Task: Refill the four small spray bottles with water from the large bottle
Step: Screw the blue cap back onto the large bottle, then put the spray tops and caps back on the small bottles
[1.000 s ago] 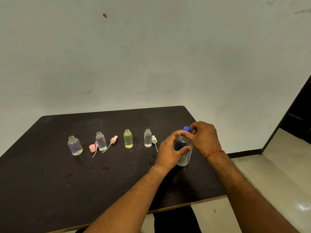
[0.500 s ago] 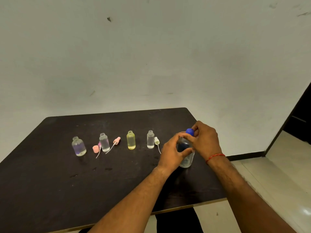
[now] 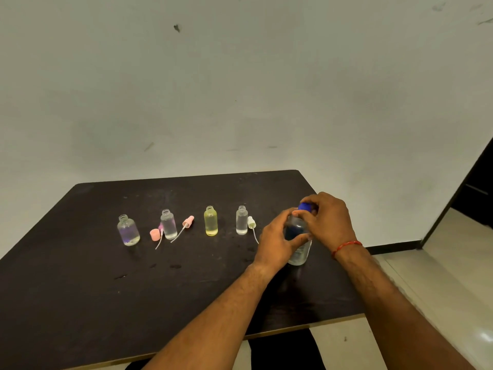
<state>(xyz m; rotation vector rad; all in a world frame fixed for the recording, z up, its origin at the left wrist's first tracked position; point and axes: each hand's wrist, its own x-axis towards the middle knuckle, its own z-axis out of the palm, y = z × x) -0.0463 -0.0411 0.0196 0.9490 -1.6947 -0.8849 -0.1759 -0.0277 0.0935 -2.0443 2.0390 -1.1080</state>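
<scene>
Table [image 3: 80, 303]: dark top, spotted with small wet marks. Large bottle [image 3: 300, 252]: clear, upright on the table's right part. Left hand [image 3: 276, 243]: curled round the bottle's body. Right hand [image 3: 329, 221]: fingertips pinching the blue cap [image 3: 303, 206] at the neck; red thread [image 3: 346, 246] on its wrist. Beyond and leftward, a row of four small bottles, upright, necks open, each holding liquid: purple bottle [image 3: 128, 231], clear bottle [image 3: 168, 225], yellow bottle [image 3: 210, 221], end bottle [image 3: 241, 221]. Pink cap [image 3: 154, 234]: just left of the clear bottle. Pink sprayer [image 3: 188, 221]: lying between the clear and yellow bottles. White sprayer [image 3: 251, 222]: just right of the end bottle. Wall [image 3: 240, 89]: pale, scuffed.
</scene>
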